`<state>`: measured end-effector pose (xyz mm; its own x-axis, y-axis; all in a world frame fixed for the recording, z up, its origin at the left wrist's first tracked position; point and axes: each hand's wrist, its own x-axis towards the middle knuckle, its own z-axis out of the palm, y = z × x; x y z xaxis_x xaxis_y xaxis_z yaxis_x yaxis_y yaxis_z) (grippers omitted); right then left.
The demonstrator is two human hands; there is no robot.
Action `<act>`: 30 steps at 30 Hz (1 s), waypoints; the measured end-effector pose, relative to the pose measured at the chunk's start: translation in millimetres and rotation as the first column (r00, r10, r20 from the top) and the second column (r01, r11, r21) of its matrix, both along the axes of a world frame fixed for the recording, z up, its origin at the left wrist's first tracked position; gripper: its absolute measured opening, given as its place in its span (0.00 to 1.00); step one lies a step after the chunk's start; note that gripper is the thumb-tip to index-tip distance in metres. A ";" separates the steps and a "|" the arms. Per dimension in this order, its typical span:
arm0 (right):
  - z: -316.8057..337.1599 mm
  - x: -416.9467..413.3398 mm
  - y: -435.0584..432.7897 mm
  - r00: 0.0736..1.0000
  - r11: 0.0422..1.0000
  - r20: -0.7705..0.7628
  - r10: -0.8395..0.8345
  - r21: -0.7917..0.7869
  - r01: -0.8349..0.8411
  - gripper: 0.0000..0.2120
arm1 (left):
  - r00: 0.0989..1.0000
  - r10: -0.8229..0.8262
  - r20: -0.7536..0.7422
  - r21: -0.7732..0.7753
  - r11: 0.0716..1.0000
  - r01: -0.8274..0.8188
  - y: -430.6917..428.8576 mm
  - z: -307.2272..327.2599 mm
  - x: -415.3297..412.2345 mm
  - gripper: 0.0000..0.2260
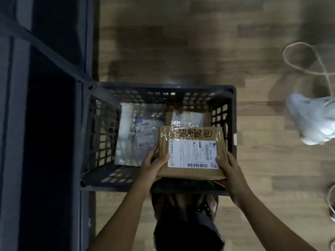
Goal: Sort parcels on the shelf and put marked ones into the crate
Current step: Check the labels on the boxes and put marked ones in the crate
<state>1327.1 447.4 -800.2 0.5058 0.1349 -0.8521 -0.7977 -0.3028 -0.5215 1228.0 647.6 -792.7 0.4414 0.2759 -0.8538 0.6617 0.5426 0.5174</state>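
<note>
A brown cardboard parcel [190, 140] with a white shipping label and black handwriting along its taped top edge hangs over the near right part of the black plastic crate [163, 89]. My left hand [154, 163] grips its left side and my right hand [229, 169] holds its right corner from below. Inside the crate lie a silvery plastic mailer [130, 131] on the left and another brown parcel [188, 116] at the back right, partly hidden by the one I hold.
The crate stands on a wooden floor [181, 51]. A dark metal shelf frame [54, 105] runs down the left side, touching the crate. A white plastic bag [311, 120] and a looped cord [304, 58] lie on the floor at right. My feet [186, 205] are just behind the crate.
</note>
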 end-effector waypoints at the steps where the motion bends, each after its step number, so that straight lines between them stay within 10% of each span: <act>1: -15.0 1.0 -0.7 1.000 1.000 -0.009 0.012 -0.014 -0.012 0.22 | 1.000 -0.006 -0.008 -0.007 1.000 0.006 -1.3 -15.7 0.0 0.21; 17: -115.5 12.3 17.0 0.945 0.881 -0.101 0.310 -0.343 -0.325 0.13 | 0.867 -0.447 -0.219 0.128 0.868 0.480 -13.8 -130.8 26.4 0.25; 30: -146.0 5.2 23.9 0.869 0.709 -0.158 0.468 -0.520 -0.476 0.16 | 0.800 -0.456 -0.389 0.253 0.783 0.569 -34.3 -169.7 17.9 0.23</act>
<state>1332.3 471.2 -946.2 0.4878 -0.1171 -0.8650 -0.4806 -0.8633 -0.1542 1245.9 613.3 -962.4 0.3491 0.3761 -0.8583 0.9360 -0.0965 0.3385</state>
